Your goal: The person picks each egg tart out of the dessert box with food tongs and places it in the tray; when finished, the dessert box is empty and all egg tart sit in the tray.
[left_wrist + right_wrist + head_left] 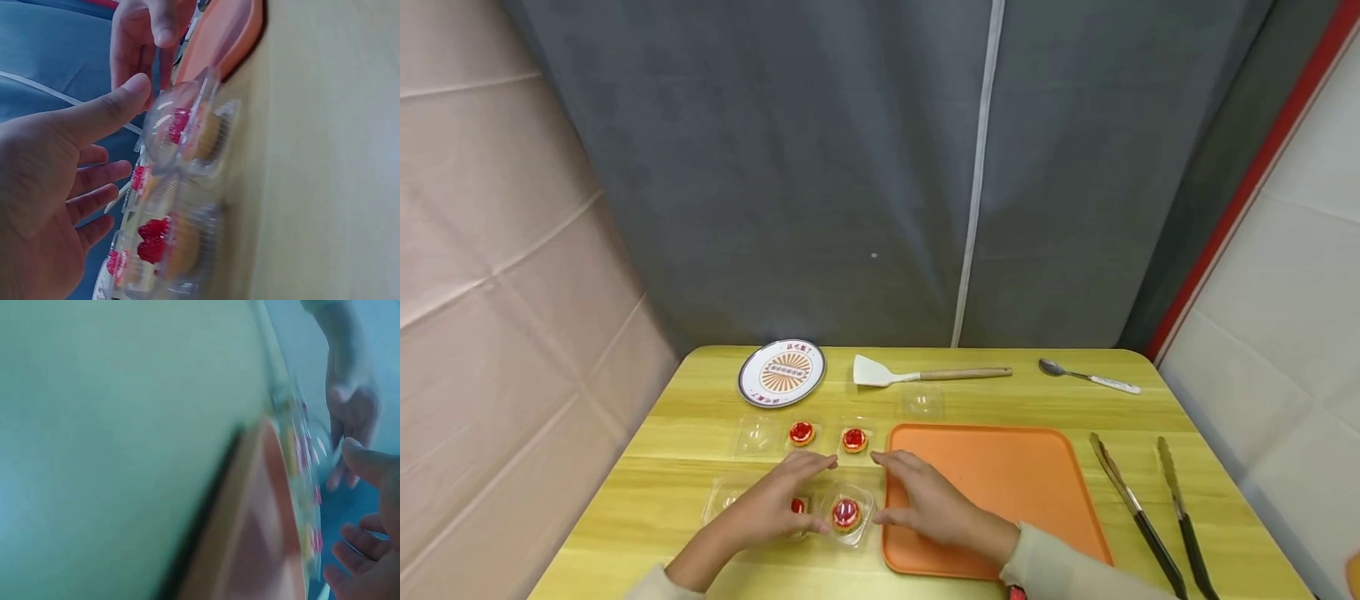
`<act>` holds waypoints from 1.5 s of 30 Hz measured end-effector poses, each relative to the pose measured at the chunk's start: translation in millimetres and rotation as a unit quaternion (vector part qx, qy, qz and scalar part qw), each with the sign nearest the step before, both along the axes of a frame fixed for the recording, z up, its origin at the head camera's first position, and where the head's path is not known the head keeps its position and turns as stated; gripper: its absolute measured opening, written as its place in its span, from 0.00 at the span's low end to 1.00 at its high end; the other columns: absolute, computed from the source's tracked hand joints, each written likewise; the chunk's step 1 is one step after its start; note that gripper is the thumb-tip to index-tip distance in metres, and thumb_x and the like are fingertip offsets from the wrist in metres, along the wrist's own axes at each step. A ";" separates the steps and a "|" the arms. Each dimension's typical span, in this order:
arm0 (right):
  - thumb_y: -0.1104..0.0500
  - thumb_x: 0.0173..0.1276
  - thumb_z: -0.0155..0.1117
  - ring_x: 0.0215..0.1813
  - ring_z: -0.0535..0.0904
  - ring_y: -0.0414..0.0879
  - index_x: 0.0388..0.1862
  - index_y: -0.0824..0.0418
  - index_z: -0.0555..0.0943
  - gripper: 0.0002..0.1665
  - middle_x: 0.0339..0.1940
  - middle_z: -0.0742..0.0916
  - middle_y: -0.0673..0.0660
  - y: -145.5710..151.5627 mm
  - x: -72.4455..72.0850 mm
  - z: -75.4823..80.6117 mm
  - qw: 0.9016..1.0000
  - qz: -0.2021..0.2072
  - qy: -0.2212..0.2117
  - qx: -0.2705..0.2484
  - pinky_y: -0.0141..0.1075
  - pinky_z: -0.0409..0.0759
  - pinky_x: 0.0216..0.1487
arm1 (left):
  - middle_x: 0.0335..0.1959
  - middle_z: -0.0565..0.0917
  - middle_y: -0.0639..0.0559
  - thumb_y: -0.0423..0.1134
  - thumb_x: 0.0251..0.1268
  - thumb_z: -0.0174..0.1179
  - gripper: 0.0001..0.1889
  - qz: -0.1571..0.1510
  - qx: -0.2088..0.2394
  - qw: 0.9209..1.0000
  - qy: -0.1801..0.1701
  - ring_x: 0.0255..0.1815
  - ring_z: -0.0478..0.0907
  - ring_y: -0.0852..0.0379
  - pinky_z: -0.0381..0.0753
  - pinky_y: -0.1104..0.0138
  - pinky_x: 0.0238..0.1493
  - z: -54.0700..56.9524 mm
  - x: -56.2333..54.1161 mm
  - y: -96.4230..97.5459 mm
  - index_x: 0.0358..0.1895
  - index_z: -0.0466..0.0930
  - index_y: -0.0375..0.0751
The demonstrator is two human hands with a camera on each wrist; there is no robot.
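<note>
A red-topped tart (846, 515) sits in a clear plastic box at the front, between my two hands. Its domed lid (169, 122) covers the tart in the left wrist view. My left hand (775, 502) is at the left of this box, fingers spread, thumb tip close by the dome. On the other side, my right hand (928, 506) reaches over the orange tray's (1000, 467) left edge, thumb and fingers apart. Neither hand grips anything. Another boxed tart (798, 506) is partly hidden under my left hand. Behind stand two more tarts, a left one (801, 433) and a right one (853, 440).
Clear lids lie at the left (756, 435) and behind the tray (922, 403). A patterned plate (782, 373), white spatula (876, 372) and spoon (1093, 377) line the back. Black-handled tongs (1138, 517) and another long black-handled utensil (1187, 521) lie right of the tray.
</note>
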State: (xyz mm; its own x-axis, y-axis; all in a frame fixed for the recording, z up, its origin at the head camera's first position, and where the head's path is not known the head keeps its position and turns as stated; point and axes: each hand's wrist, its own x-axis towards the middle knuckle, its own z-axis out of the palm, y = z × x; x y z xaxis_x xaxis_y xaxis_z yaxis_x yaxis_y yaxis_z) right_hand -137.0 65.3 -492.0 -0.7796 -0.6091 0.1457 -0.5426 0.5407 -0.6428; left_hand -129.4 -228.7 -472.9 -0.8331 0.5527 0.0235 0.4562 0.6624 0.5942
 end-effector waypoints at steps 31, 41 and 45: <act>0.36 0.62 0.75 0.74 0.72 0.50 0.77 0.55 0.69 0.50 0.74 0.75 0.48 -27.7 19.9 -16.3 0.991 0.040 0.088 0.090 0.53 0.73 0.73 | 0.66 0.79 0.53 0.63 0.48 0.75 0.47 -0.014 -0.085 0.987 0.133 0.73 0.70 0.49 0.53 0.42 0.80 -42.8 11.6 3.7 0.70 0.74 0.42; 0.34 0.66 0.68 0.74 0.72 0.49 0.78 0.58 0.68 0.49 0.74 0.76 0.51 -26.4 18.7 -20.7 0.989 0.061 0.106 0.085 0.55 0.67 0.77 | 0.64 0.79 0.54 0.56 0.47 0.79 0.41 0.004 -0.083 0.981 0.174 0.71 0.72 0.51 0.54 0.41 0.79 -51.6 12.7 8.2 0.66 0.76 0.43; 0.33 0.69 0.64 0.74 0.72 0.49 0.78 0.59 0.68 0.48 0.74 0.76 0.53 -25.5 17.4 -21.4 0.988 0.071 0.109 0.084 0.56 0.68 0.76 | 0.63 0.79 0.54 0.56 0.47 0.78 0.41 0.006 -0.079 0.981 0.179 0.70 0.72 0.52 0.55 0.40 0.79 -51.4 13.3 9.1 0.65 0.76 0.43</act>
State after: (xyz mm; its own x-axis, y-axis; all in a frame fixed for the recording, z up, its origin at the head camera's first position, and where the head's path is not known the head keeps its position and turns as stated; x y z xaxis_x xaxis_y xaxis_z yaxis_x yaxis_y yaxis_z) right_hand -119.7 39.8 -513.5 -0.6463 -0.7396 0.1881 -0.7358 0.5386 -0.4104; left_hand -116.2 -219.6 -524.3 -0.7934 0.5631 0.2311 0.6086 0.7401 0.2861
